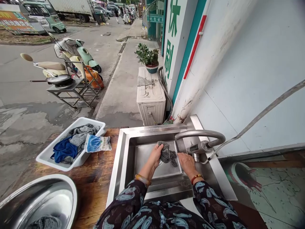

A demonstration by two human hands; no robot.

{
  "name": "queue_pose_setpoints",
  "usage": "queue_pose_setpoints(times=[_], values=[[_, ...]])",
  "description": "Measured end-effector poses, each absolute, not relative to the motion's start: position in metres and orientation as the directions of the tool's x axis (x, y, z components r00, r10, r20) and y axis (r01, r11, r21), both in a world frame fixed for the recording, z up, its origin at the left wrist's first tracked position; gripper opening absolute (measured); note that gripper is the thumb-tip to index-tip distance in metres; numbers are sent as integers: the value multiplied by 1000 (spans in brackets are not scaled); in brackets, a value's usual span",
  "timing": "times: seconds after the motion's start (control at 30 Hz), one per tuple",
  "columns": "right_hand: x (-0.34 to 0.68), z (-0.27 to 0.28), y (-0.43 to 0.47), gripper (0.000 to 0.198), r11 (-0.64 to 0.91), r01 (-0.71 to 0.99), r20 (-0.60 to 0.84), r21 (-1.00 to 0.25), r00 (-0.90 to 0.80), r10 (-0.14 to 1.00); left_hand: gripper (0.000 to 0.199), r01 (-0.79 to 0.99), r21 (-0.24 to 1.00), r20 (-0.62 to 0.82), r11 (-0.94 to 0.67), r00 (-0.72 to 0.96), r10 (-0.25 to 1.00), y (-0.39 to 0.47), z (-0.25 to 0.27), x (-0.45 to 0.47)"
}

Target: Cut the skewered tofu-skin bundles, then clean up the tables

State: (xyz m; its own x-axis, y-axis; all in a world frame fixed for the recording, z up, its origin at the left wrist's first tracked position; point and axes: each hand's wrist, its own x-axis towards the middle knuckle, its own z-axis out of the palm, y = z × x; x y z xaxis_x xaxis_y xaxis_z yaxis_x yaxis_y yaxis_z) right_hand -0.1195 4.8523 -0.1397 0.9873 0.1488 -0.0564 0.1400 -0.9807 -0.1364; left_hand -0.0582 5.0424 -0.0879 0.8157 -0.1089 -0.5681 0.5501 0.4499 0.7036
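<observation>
Over the steel sink [152, 194], my left hand [154, 157] is closed around one end of a grey knit cloth [165, 156], thumb on top. The cloth is bunched, with a darker end hanging to the right; its exact kind does not show. My right hand [188, 163] is at that darker end, back of the hand up, its fingers curled and pressed to the cloth's edge; the fingertips are partly hidden. The curved faucet [202, 132] arches just beyond my right hand. No running water can be made out.
Left of the sink, a wooden table [95, 184] carries a white basin [78, 165] with grey and blue cloths, a blue-and-white packet [97, 143] and a large steel bowl [69, 190]. A white wall [257, 79] rises at right; a potted plant [152, 66] stands beyond the sink.
</observation>
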Motion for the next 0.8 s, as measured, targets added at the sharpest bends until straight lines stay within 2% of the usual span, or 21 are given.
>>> queue_pose_setpoints(times=[0.2,0.37,0.63,0.8], values=[[-118,-144,4852,33,-978,137,-89,-154,984,152,25,545,696,-563,468,818,-115,5017,-99,-39],[-120,-134,4853,32,-966,134,-124,-220,979,164,26,536,696,-555,477,824,-116,5010,-104,-38],[-122,-115,4855,37,-903,191,71,-386,982,177,27,528,696,-553,487,827,-107,5006,-112,-43],[-113,-118,4845,38,-910,198,86,-365,980,179,28,550,676,-577,491,809,-111,5006,-116,-45]])
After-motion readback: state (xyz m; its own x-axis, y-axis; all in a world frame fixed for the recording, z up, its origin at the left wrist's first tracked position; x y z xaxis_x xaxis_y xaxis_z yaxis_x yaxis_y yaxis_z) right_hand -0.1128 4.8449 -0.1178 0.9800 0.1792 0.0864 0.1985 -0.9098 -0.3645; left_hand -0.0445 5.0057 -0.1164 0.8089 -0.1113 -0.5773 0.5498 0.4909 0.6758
